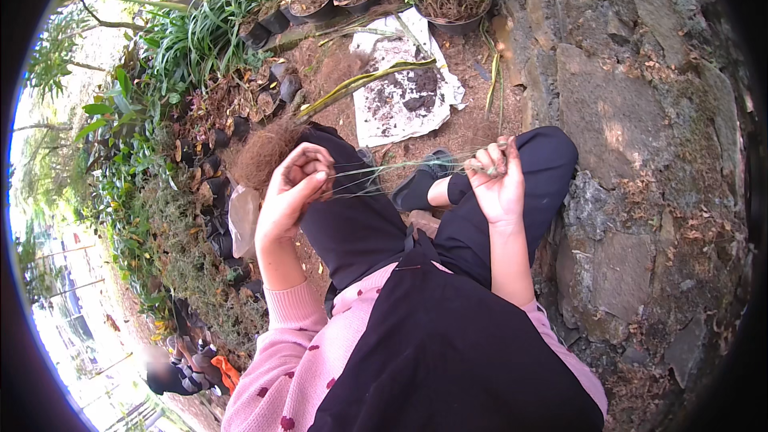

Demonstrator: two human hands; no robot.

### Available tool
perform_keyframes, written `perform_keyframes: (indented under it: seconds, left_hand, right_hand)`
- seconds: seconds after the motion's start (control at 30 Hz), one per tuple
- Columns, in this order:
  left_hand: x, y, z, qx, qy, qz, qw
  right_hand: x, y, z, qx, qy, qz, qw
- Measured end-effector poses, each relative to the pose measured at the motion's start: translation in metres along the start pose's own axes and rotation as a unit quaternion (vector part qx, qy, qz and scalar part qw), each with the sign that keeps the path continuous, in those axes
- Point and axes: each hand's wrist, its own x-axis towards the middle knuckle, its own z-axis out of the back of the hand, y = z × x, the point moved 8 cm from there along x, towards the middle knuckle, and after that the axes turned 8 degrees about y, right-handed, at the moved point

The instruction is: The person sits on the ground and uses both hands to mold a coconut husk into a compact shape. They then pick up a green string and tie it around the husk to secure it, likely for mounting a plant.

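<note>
Thin green plastic strands (396, 166) stretch roughly level between my two hands, above my knees. My left hand (298, 183) is curled around one end of them. Around the other end, my right hand (497, 177) has its fingers closed, with a small tangle showing at the fingertips. A ball of brown fibre (264, 153) is just beyond my left hand, by my left knee. On the ground ahead lies a white plastic sheet (384, 117) strewn with dark soil (420, 87). Long yellow-edged leaves (360, 84) lie across it.
Black pots of dry growth (459, 24) stand beyond the sheet. A stone wall (618, 114) rises close on my right. Plants in black bags (219, 240) line the left side, near a pale plastic bag (243, 222). Another person (180, 372) sits farther off at lower left.
</note>
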Motion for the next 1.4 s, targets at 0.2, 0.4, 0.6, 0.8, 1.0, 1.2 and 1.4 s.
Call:
perform_keyframes:
  seconds: [0.2, 0.4, 0.6, 0.8, 1.0, 1.2, 1.4]
  left_hand:
    - [-0.029, -0.040, 0.028, 0.055, -0.033, -0.058, 0.996]
    - [-0.060, -0.073, 0.061, 0.005, -0.053, -0.184, 0.982]
    - [-0.098, -0.107, 0.103, -0.190, -0.061, -0.397, 0.896]
    - [-0.139, -0.110, 0.141, -0.163, -0.251, -0.424, 0.855]
    - [-0.197, -0.108, 0.190, -0.109, -0.296, -0.401, 0.860]
    - [-0.221, -0.111, 0.193, -0.114, -0.295, -0.427, 0.847]
    - [-0.285, -0.095, 0.258, -0.110, -0.394, -0.481, 0.776]
  right_hand:
    - [-0.001, 0.037, 0.014, 0.008, -0.005, 0.033, 0.999]
    - [-0.009, 0.070, 0.017, -0.103, -0.009, 0.075, 0.992]
    - [-0.017, 0.100, 0.002, -0.673, -0.034, 0.119, 0.729]
    - [-0.020, 0.125, -0.004, -0.785, -0.119, 0.172, 0.583]
    - [-0.022, 0.131, -0.013, -0.828, -0.141, 0.149, 0.522]
    - [-0.015, 0.129, -0.013, -0.839, -0.136, 0.155, 0.503]
    - [-0.010, 0.130, -0.009, -0.857, -0.152, 0.121, 0.477]
